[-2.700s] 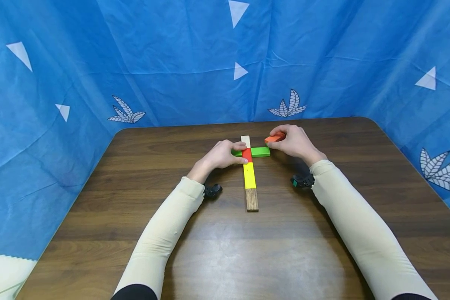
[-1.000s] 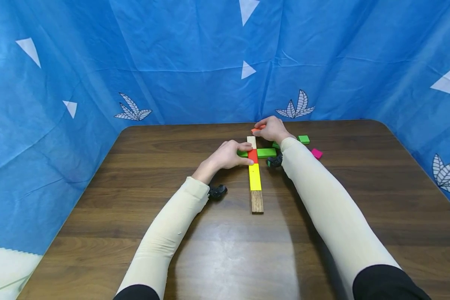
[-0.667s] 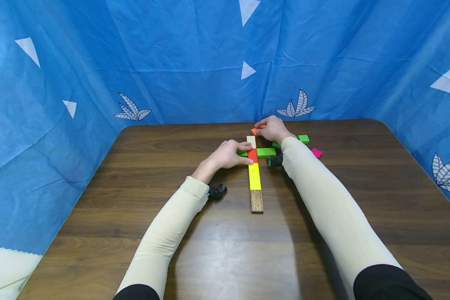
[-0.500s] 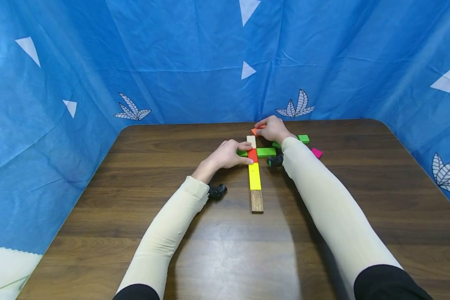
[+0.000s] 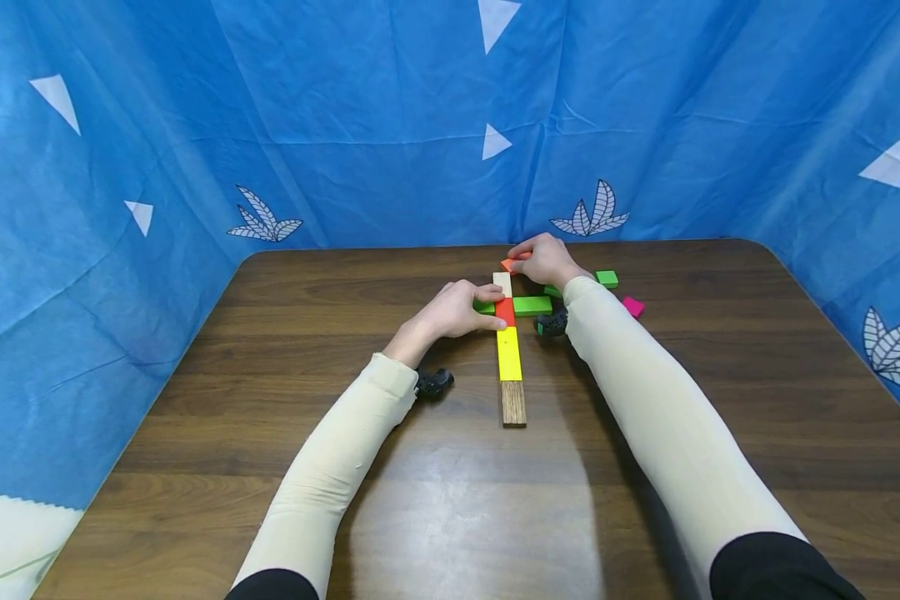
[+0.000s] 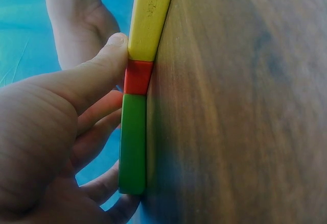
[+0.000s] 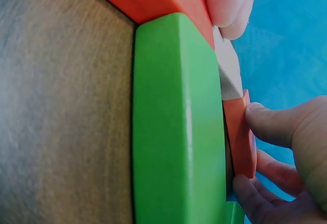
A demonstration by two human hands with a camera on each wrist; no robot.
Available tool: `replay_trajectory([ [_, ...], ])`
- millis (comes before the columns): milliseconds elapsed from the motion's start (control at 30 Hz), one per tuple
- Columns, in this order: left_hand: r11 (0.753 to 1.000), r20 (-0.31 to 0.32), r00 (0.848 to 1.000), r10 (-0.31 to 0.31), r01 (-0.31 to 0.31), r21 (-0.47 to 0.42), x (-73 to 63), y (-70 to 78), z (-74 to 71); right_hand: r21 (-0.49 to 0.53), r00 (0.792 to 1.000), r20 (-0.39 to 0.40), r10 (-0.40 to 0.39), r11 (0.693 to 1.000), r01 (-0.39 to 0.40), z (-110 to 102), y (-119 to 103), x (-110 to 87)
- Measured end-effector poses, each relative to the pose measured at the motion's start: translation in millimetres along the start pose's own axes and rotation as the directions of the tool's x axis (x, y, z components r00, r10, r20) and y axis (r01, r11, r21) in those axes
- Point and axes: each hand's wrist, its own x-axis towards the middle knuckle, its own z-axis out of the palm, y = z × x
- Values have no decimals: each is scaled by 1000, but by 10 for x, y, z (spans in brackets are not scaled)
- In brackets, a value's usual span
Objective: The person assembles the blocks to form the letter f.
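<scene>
Wooden blocks form a cross on the table. A dark brown block (image 5: 513, 404), a yellow block (image 5: 508, 354), a red block (image 5: 506, 312) and a white block (image 5: 502, 284) run in line, with green blocks (image 5: 532, 306) on either side of the red one. My left hand (image 5: 456, 309) rests over the red block, its thumb near the yellow-red joint (image 6: 139, 60) and its fingertips toward the white block. At the far end, my right hand (image 5: 546, 258) pinches an orange block (image 7: 239, 132) between thumb and fingers, right at the white block's end.
Right of the cross lie another green block (image 5: 607, 278) and a pink block (image 5: 633, 307), with one more green block (image 5: 552, 290) partly hidden by the right wrist. A blue curtain (image 5: 390, 125) hangs behind the brown wooden table (image 5: 255, 400).
From right of the cross, my right hand has carried the orange block left to the white block's far end. Over the last second it barely shifts. My left hand stays at the red block.
</scene>
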Motion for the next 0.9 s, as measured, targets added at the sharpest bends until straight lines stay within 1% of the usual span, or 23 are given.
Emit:
replay_trajectory([
  [300, 1000, -12, 1000, 1, -1, -2, -3, 4, 12, 2, 1000, 0, -9, 1000, 9, 2, 19, -1],
  [433, 1000, -3, 1000, 0, 0, 2, 2, 11, 17, 2, 1000, 9, -15, 1000, 15, -16, 21, -25],
  [733, 1000, -9, 1000, 4, -4, 10, 8, 9, 23, 26, 999, -2, -45, 999, 45, -104, 4, -90],
  [900, 1000, -15, 1000, 2, -2, 10, -1, -7, 21, 37, 997, -3, -79, 996, 79, -122, -6, -153],
])
